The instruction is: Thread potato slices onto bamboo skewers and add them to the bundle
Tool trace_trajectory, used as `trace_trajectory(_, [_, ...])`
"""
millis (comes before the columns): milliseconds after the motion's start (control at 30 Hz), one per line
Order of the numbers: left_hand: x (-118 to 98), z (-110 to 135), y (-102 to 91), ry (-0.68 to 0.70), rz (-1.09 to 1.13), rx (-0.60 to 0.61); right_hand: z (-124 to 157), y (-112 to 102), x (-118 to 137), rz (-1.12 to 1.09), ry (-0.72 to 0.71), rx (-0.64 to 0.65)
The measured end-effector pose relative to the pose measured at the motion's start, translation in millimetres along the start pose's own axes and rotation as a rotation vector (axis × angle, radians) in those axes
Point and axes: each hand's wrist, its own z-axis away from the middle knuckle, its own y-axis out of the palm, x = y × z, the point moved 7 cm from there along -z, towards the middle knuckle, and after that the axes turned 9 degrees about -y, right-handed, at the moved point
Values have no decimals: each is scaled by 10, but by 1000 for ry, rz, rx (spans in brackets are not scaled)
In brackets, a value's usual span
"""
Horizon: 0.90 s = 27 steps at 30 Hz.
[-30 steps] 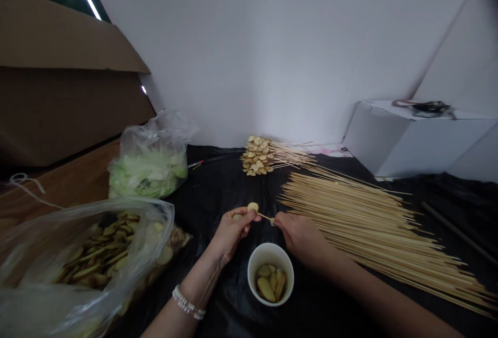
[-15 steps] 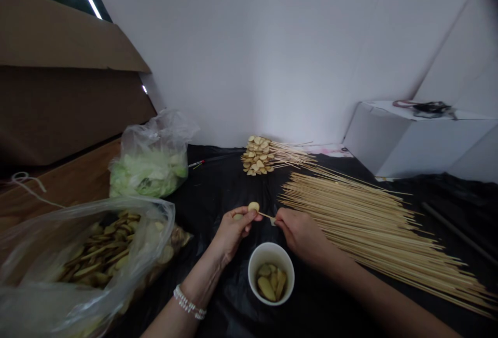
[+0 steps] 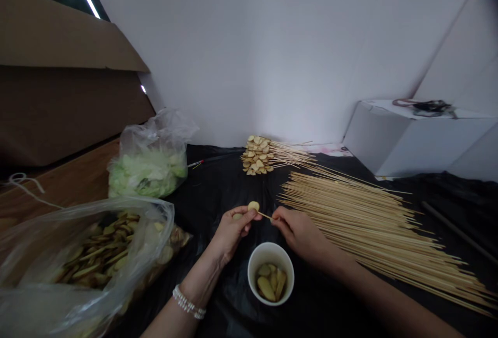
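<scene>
Above the cup, my left hand [image 3: 233,229] is closed, pinching a round pale potato slice [image 3: 253,206] between thumb and fingers. Another pale slice [image 3: 237,216] shows partly behind that thumb. A thin wooden skewer [image 3: 265,215] runs from the pinched slice to my right hand [image 3: 298,229], whose fingertips are closed on it. How far the skewer goes into the slice is hidden by my left fingers. Just below both hands stands a white cup [image 3: 251,276] holding several potato slices [image 3: 268,286], seemingly in liquid.
Many bare skewers [image 3: 361,219] lie spread at the right. Behind my hands is a pile of skewered slices [image 3: 257,155]. At the left are an open plastic bag [image 3: 151,213] of slices and a bag of pale green vegetables [image 3: 150,169]. A white box [image 3: 408,141] stands back right.
My right fingertips have shifted slightly along the skewer, and the pale patch beside them shows less. My left hand and the slice have stayed nearly in place.
</scene>
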Motion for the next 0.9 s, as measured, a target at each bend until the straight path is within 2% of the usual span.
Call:
trace_trajectory(100, [3,3,3,-8,7,2,3,2,8,21,-6,-11])
trace_trajectory(300, [54,-14,11,-23,-7,42,18,71,19,155,22,85])
trace_trajectory(500, [56,-14,26,-11,-64,45,17,71,21,-48,20,105])
trace_trajectory(767, [44,-11,-7,-37,-43,-9,-3,63,-14,-123,15,2])
trace_trajectory(900, [48,-2,13,-67,-28,9,2,30,13,-94,-24,-23])
